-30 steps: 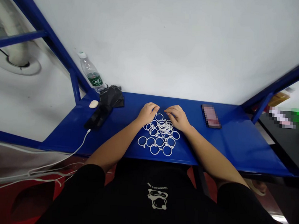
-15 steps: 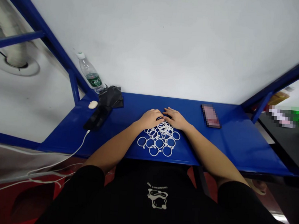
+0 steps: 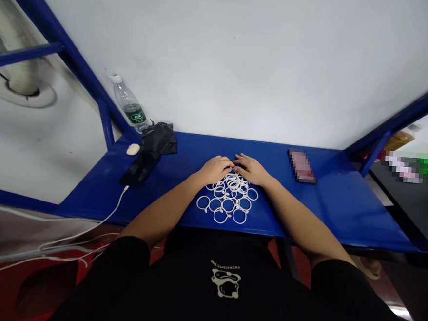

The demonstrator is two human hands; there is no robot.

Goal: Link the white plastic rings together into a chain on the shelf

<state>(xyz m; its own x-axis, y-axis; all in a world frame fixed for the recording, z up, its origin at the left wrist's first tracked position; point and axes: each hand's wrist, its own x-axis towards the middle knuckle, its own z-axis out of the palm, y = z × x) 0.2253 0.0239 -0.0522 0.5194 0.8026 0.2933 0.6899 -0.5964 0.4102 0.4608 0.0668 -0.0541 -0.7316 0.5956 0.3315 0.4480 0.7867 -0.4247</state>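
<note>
Fingertips of the left hand [image 3: 215,169] and right hand [image 3: 252,170] meet at the far edge of the white plastic rings [image 3: 229,197], which spread toward the person on the blue table [image 3: 343,204]; whether either hand pinches a ring cannot be told.

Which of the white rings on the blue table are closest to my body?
The two white rings side by side at the pile's near edge; the others lie farther back, toward your left hand and right hand.

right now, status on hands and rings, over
Left hand and right hand together at far edge of the white plastic rings, grip unclear. Rings flat on blue shelf. Phone right, clear of pile.
</note>
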